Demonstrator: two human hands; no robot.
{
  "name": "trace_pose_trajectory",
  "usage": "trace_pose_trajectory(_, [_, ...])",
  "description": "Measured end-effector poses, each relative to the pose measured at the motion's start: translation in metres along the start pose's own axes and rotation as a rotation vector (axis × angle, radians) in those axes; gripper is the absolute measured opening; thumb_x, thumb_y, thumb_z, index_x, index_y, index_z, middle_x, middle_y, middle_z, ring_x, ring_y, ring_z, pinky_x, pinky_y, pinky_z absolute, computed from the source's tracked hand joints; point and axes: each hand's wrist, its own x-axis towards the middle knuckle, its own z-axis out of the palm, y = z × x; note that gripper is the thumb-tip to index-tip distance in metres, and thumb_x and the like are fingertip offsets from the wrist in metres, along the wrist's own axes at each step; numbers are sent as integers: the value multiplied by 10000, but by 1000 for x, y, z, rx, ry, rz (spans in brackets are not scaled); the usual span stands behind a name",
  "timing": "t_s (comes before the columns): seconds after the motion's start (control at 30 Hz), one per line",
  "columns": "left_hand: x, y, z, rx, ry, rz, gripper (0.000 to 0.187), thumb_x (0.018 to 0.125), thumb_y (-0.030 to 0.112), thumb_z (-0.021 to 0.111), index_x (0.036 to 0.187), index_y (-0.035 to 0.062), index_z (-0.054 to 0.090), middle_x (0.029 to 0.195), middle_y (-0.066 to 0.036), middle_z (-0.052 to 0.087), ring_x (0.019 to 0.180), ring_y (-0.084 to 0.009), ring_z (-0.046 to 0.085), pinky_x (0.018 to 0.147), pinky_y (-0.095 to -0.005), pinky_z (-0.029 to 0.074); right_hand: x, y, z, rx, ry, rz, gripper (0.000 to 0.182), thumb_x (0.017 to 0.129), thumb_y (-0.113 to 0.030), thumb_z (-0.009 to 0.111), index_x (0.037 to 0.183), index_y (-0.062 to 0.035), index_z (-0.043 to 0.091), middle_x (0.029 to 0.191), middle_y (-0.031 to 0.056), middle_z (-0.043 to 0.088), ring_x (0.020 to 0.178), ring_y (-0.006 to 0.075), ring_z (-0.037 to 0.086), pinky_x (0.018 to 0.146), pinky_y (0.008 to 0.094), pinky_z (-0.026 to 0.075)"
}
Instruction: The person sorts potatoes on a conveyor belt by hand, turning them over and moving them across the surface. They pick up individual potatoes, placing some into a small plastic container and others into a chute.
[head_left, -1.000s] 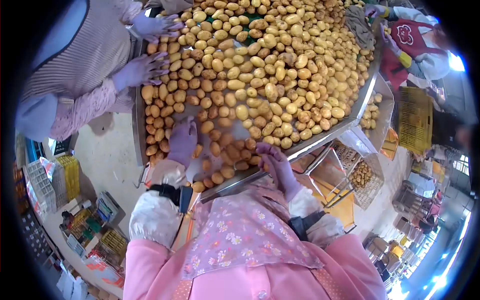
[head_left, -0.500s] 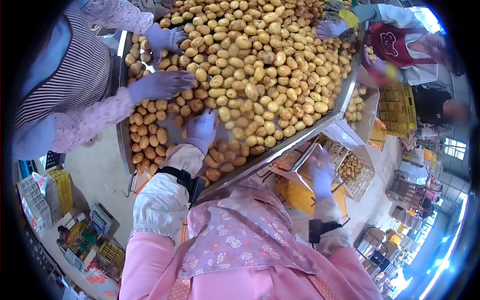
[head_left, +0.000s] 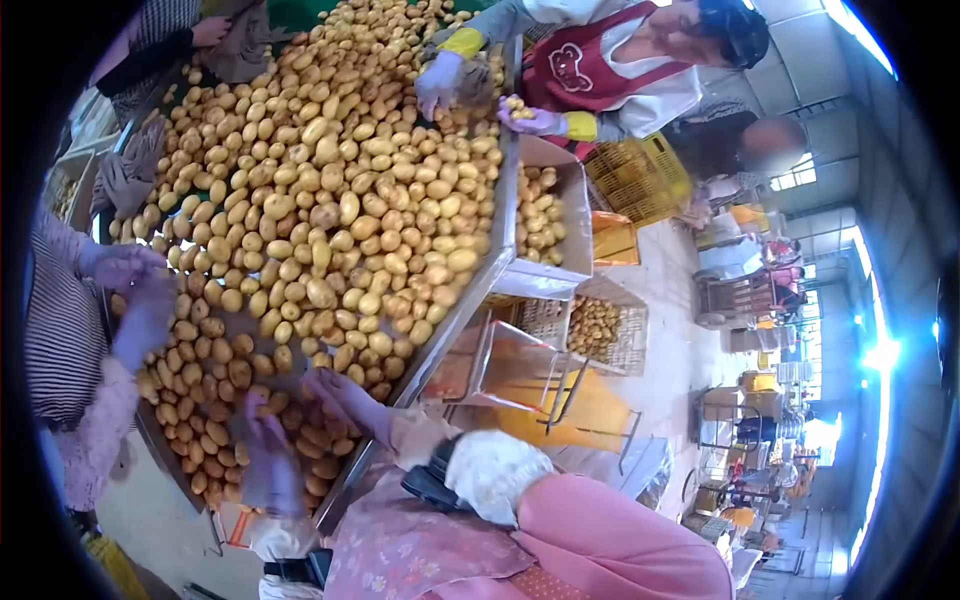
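Potatoes [head_left: 320, 200] cover the metal-edged sorting table. My left hand [head_left: 272, 460], in a lilac glove, is low over the near left part of the pile. Its fingers close around a potato [head_left: 258, 396], partly hidden and blurred. My right hand [head_left: 345, 402], gloved alike, is over the near edge, fingers bunched and pointing left among the potatoes. Whatever lies beneath those fingertips is hidden. Browner potatoes [head_left: 318, 440] lie between and around both hands.
The table's metal rim [head_left: 440, 340] runs diagonally along my right. A co-worker's gloved hands [head_left: 142, 300] are at left; another co-worker [head_left: 600, 70] stands across the far corner. Beyond the rim are a potato-filled box [head_left: 565, 215], a crate [head_left: 600, 325] and a metal-framed stand [head_left: 520, 380].
My view has swung right. My right hand has come from beside the table onto the potatoes. My left hand has drawn back toward the near edge. The left co-worker's hands have come together.
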Motion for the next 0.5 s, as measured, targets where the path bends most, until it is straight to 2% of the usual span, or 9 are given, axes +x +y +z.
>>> trace_pose_trajectory(0.07, [-23,61,32,391,-428,21,466,1059,162,458,1468,-59,418,1416,-250,514,1327,-366,510,1131,-401,396,-27,20,12,621,-32,-304,293,1039,-358,607,1205,-118,633,966,5,681,858,137,645,779,322,544])
trace_pose_trajectory(0.1, [-44,37,56,377,-225,357,499,1037,157,442,1480,-70,401,1371,-273,523,1305,-428,502,1122,-429,396,-38,19,9,620,-25,-313,293,1039,-358,607,1205,-118,633,966,5,681,858,137,645,779,322,544])
trace_pose_trajectory(0.17, [-56,50,69,157,-431,284,506,1014,185,462,1464,-45,433,1445,-282,481,1355,-454,459,1163,-446,360,-99,-23,-22,661,190,7,200,1056,-233,587,1233,-139,599,943,-15,641,786,122,619,659,292,519])
trace_pose_trajectory(0.23, [-65,53,64,119,-479,355,500,994,179,482,1446,-34,456,1476,-277,459,1367,-453,450,1174,-458,350,-147,-33,-75,235,271,91,319,990,-161,690,1292,-120,594,1109,26,676,946,130,646,754,259,538])
trace_pose_trajectory(0.27, [-65,53,52,332,-571,454,547,996,211,490,1480,-36,428,1507,-274,438,1406,-448,415,1196,-489,306,-148,24,-108,454,297,-55,353,983,-155,690,1316,-109,583,1126,41,685,987,140,653,796,286,555])
trace_pose_trajectory(0.33, [-62,35,27,545,-660,569,596,999,243,498,1514,-38,399,1538,-270,418,1445,-443,380,1219,-520,262,-169,72,-177,-279,652,-183,443,961,-244,698,1366,-134,556,1147,161,696,1014,290,694,857,413,564])
trace_pose_trajectory(0.4, [-71,3,1,879,-624,538,622,945,282,537,1497,8,453,1537,-246,434,1457,-442,359,1228,-574,209,-210,82,-232,-888,869,396,467,955,-276,669,1394,-174,550,1201,207,676,1062,396,681,901,471,547])
trace_pose_trajectory(0.43, [-71,-3,3,837,-625,453,653,901,420,542,1446,60,530,1553,-228,419,1472,-454,313,1228,-609,162,-198,78,-234,-891,864,392,467,955,-276,669,1394,-174,550,1201,207,676,1062,396,681,901,471,547])
trace_pose_trajectory(0.5, [-79,-17,8,859,-583,479,647,903,413,551,1448,64,531,1568,-222,407,1482,-446,306,1230,-603,167,-158,68,-209,-871,912,-186,515,925,-245,655,1424,-194,537,1221,193,671,1081,424,662,926,487,538])
